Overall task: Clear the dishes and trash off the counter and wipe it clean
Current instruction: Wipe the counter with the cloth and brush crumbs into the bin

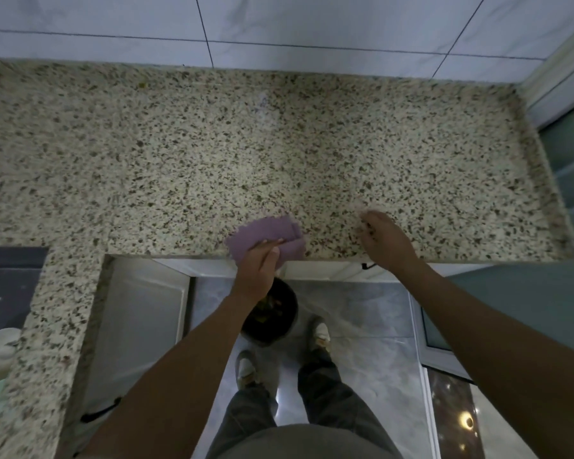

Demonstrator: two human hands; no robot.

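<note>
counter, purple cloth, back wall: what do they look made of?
Counter: looks like polished granite or a granite-look composite, with beige ground, dense dark speckles and a faint sheen.
Purple cloth, in the left hand at the front edge: thin soft fabric, maybe microfibre; matte, folded, with a zigzag edge.
Back wall: large glazed tiles, pale marble-look veining, dark grout lines.

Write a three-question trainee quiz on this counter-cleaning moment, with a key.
1. True or false: the purple cloth lies at the counter's front edge, under the left hand.
2. What sits on the floor directly below that edge? A) dark bin holding scraps B) stack of plates C) mop
3. Fill in: the right hand rests on the ____.

Key: 1 true; 2 A, the bin; 3 counter.
</note>
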